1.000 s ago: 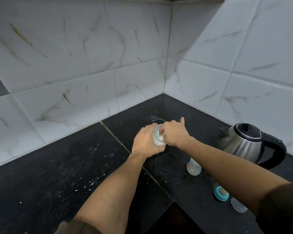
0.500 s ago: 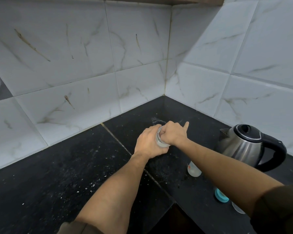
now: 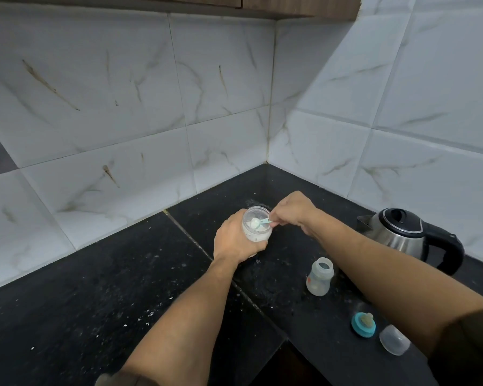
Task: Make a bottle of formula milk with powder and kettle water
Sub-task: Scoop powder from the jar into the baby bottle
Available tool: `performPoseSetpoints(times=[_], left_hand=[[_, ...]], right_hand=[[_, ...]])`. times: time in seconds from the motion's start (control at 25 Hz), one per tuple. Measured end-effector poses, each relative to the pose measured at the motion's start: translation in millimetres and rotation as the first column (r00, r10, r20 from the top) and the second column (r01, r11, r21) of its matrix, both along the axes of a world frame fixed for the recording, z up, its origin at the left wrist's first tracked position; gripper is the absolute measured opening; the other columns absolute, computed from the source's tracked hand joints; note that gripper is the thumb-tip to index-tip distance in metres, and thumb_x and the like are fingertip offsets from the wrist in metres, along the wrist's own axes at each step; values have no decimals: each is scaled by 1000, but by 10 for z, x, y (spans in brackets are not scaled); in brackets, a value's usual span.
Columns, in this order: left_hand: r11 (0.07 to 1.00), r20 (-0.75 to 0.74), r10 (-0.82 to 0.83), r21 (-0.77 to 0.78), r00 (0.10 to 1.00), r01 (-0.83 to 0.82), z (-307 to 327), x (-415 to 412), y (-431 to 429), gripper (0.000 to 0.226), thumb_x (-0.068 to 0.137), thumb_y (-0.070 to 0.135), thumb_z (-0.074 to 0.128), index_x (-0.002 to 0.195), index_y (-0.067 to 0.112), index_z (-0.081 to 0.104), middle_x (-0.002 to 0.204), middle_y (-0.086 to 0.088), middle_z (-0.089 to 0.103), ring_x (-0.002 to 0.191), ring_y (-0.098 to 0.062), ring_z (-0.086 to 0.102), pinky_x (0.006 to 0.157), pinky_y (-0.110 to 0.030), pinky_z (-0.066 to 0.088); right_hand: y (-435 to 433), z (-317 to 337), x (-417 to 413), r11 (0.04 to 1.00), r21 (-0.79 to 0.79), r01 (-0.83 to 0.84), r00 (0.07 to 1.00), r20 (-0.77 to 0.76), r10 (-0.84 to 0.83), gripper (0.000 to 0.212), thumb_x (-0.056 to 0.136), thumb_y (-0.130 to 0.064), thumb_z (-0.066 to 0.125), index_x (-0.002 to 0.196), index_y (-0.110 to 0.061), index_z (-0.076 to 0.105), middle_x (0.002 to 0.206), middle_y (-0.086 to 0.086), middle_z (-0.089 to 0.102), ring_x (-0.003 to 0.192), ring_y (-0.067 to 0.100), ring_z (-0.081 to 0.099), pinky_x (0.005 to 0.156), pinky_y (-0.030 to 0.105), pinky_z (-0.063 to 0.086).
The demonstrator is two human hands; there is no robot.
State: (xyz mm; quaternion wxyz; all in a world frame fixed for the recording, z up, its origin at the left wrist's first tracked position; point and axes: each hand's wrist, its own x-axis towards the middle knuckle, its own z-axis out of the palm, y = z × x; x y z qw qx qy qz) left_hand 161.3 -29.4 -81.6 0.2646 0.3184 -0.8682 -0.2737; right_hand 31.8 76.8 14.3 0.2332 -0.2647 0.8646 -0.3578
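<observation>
The baby bottle [image 3: 319,277], translucent waisted plastic, stands open and upright on the speckled black desk [image 3: 95,302], near the steel kettle [image 3: 396,235]. Beyond it the left hand [image 3: 233,240] grips the clear round powder jar [image 3: 258,232], tilted. The right hand [image 3: 293,208] pinches a small teal scoop [image 3: 258,222] heaped with white powder at the jar's mouth. Carrying that loose heap across to the bottle's narrow neck could well spill powder.

Jar [image 3: 256,234] base hidden under left hand [image 3: 234,242]; scoop [image 3: 260,222] handle end buried in right hand [image 3: 293,210] fingers.
</observation>
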Motion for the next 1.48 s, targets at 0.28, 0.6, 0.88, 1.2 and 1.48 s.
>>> performPoseSetpoints(times=[0.28,0.6,0.88,1.2,1.48], left_hand=[[999,10,25,19,1000,-25,20,-50,56,76,53,60,85,121,40,58,111,18,68,100,-7,64,86,-28,51],[999,5,40,16,999,-40,41,-37,97,78,53,57,85,123,40,57,111,17,68,101,-9,65,85,-28,50],[999,-2,38,19,999,-38,72,-62,148,78,53,57,86,123,40,57,111,17,68,101,-8,65,83,-25,47],[999,7,40,18,999,-40,76,-46,174,77,54,57,87,123,40,58,112,17,68,102,-8,65,84,-27,50],[998,41,34,45,999,-36,66,-30,225,75,53,60,84,120,42,58,109,19,69,100,-8,66,87,-33,55]], right_hand=[[192,-96,-24,996,-8,-85,976,-203,81,21,82,-3,74,77,-21,85,82,-9,79,97,12,72,91,34,60],[304,-127,-4,972,49,-229,859,-459,226,11,95,-26,75,101,-30,83,91,-5,79,90,19,71,88,40,60],[378,-162,-57,971,37,-237,841,-492,224,10,94,-29,76,101,-31,84,91,-6,80,92,18,71,88,39,59],[413,-204,-100,968,-24,-251,848,-488,208,9,93,-27,78,98,-30,85,88,-9,81,87,14,73,86,39,60],[433,-208,-140,978,-38,-203,940,-287,184,12,87,-13,78,83,-22,85,71,-8,79,77,13,76,84,31,62]])
